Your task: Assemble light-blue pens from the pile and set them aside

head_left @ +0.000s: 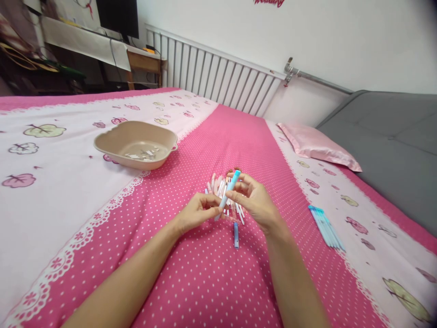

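A pen with a bright blue cap end and a pale body (pixel 229 189) slants upward between my hands. My left hand (pixel 198 211) pinches its lower end between thumb and fingers. Higher up, near the blue end, the fingers of my right hand (pixel 257 201) close round it. Behind and below them lies a loose pile of white and pink pen parts (pixel 241 213), partly hidden by my hands. A short blue tube, perhaps a cap or barrel (pixel 236 235), rests on the bedspread just in front of the pile.
A beige plastic basin (pixel 157 163) with small white bits inside stands at the left. Several light-blue pens (pixel 326 228) lie side by side at the right. A pink pillow (pixel 317 145) leans by the grey headboard (pixel 385 136). The pink dotted bedspread (pixel 201 278) lies under everything.
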Motion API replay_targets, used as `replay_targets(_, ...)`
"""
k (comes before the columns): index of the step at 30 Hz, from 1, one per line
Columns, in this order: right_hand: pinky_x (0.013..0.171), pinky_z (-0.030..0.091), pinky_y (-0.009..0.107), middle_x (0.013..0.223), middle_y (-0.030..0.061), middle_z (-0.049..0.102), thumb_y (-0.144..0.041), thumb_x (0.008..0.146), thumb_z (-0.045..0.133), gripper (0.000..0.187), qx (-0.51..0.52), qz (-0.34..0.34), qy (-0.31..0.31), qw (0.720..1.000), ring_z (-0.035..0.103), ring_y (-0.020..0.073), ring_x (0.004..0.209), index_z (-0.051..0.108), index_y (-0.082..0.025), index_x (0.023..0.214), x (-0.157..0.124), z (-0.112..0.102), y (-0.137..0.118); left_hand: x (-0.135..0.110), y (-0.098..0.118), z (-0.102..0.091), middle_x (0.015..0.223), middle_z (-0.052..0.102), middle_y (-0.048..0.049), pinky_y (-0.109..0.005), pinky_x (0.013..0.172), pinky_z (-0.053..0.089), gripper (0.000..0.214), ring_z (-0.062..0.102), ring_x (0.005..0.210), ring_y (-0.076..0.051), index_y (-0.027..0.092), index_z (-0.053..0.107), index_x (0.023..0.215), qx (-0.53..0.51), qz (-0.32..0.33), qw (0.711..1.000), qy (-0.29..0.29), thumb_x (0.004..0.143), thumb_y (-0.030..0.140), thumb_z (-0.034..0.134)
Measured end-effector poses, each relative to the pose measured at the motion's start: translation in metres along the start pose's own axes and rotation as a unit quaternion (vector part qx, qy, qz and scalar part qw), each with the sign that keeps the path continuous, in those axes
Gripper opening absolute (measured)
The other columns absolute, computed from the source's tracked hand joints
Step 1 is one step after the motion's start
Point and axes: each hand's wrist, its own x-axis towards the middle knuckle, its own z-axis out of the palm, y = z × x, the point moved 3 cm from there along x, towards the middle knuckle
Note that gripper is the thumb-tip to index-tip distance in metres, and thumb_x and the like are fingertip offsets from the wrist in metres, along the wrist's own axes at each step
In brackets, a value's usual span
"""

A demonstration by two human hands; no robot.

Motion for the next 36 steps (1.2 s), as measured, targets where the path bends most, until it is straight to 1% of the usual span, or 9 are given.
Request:
replay_targets(2,0.083,0.050,0.038,0.084,0.0025,0.066,-0.035,0.068,0.075,0.046,-0.002,-0.001,0.010,1.000,0.064,0.0186,0.084,0.057,-0.020,0.108,0.0003,0.0005,-0.0010,0.0001,0.0000,-0.0002,0.063,0.060,-0.0022,-0.023,0.058,0.041,0.026,0.052,0.059,-0.011,0.012,0.067,0.071,-0.002,0.003,1.000,0.000,0.077,0.037,0.063)
replay_targets(4,0.088,0.049,0.038,0.093,0.0048,0.067,-0.034,0.069,0.075,0.045,-0.002,-0.010,0.016,1.000,0.064,0.0191,0.091,0.058,-0.021,0.108,-0.0004,-0.0002,-0.0031,0.0004,0.0000,-0.0003,0.063,0.060,-0.0023,-0.023,0.059,0.041,0.026,0.052,0.059,-0.011,0.012,0.067,0.071,-0.004,0.006,1.000,-0.002,0.077,0.036,0.062)
replay_targets(8,0.098,0.044,0.039,0.116,0.0066,0.063,-0.028,0.077,0.068,0.045,0.049,-0.014,-0.042,0.998,0.058,0.0188,0.110,0.054,-0.025,0.119,-0.0037,0.0004,-0.0063,0.0014,-0.0007,-0.0003,0.063,0.061,-0.0025,-0.022,0.059,0.041,0.025,0.052,0.059,-0.011,0.011,0.068,0.071,-0.009,0.002,1.000,-0.006,0.077,0.034,0.061)
replay_targets(11,0.098,0.045,0.041,0.110,0.0058,0.067,-0.025,0.080,0.064,0.044,0.076,0.004,-0.069,0.995,0.060,0.0191,0.108,0.053,-0.026,0.122,-0.0053,0.0014,-0.0056,0.0016,-0.0011,-0.0002,0.063,0.062,-0.0028,-0.022,0.059,0.041,0.025,0.053,0.059,-0.011,0.010,0.068,0.072,-0.011,-0.001,1.000,-0.009,0.076,0.033,0.060)
replay_targets(16,0.090,0.050,0.040,0.098,0.0051,0.070,-0.024,0.076,0.068,0.040,0.087,0.017,-0.052,0.995,0.064,0.0199,0.099,0.057,-0.023,0.115,-0.0036,0.0019,-0.0024,0.0009,-0.0009,-0.0008,0.064,0.062,-0.0032,-0.023,0.060,0.041,0.025,0.054,0.060,-0.012,0.011,0.069,0.072,0.004,-0.004,1.000,-0.007,0.077,0.033,0.059)
replay_targets(19,0.088,0.050,0.038,0.093,0.0039,0.070,-0.025,0.074,0.071,0.040,0.091,0.012,-0.043,0.995,0.066,0.0186,0.093,0.058,-0.022,0.112,-0.0019,0.0018,-0.0011,0.0005,-0.0022,-0.0012,0.064,0.062,-0.0031,-0.023,0.059,0.041,0.026,0.053,0.060,-0.012,0.011,0.069,0.072,0.009,-0.002,1.000,-0.004,0.077,0.034,0.059)
replay_targets(25,0.080,0.048,0.035,0.081,0.0011,0.066,-0.028,0.067,0.076,0.044,0.034,0.007,0.003,0.999,0.063,0.0168,0.081,0.061,-0.020,0.107,-0.0003,-0.0003,-0.0004,0.0013,-0.0063,-0.0019,0.067,0.065,-0.0045,-0.024,0.061,0.042,0.029,0.056,0.062,-0.013,0.011,0.071,0.078,0.020,0.002,1.000,-0.005,0.078,0.039,0.062)
replay_targets(32,0.079,0.048,0.035,0.081,0.0023,0.065,-0.030,0.065,0.077,0.045,-0.010,-0.001,0.017,1.000,0.062,0.0179,0.081,0.060,-0.018,0.105,0.0011,0.0006,0.0007,0.0030,-0.0075,-0.0007,0.063,0.066,-0.0040,-0.022,0.056,0.042,0.027,0.055,0.055,-0.011,0.011,0.069,0.073,0.019,-0.008,1.000,0.019,0.071,0.039,0.071)
replay_targets(36,0.083,0.049,0.036,0.089,0.0039,0.067,-0.029,0.066,0.077,0.044,0.019,0.005,0.004,1.000,0.063,0.0187,0.088,0.060,-0.020,0.106,-0.0005,0.0032,-0.0006,0.0021,-0.0069,0.0001,0.065,0.067,-0.0044,-0.022,0.058,0.043,0.028,0.057,0.057,-0.011,0.011,0.069,0.074,-0.009,-0.011,1.000,0.015,0.070,0.039,0.072)
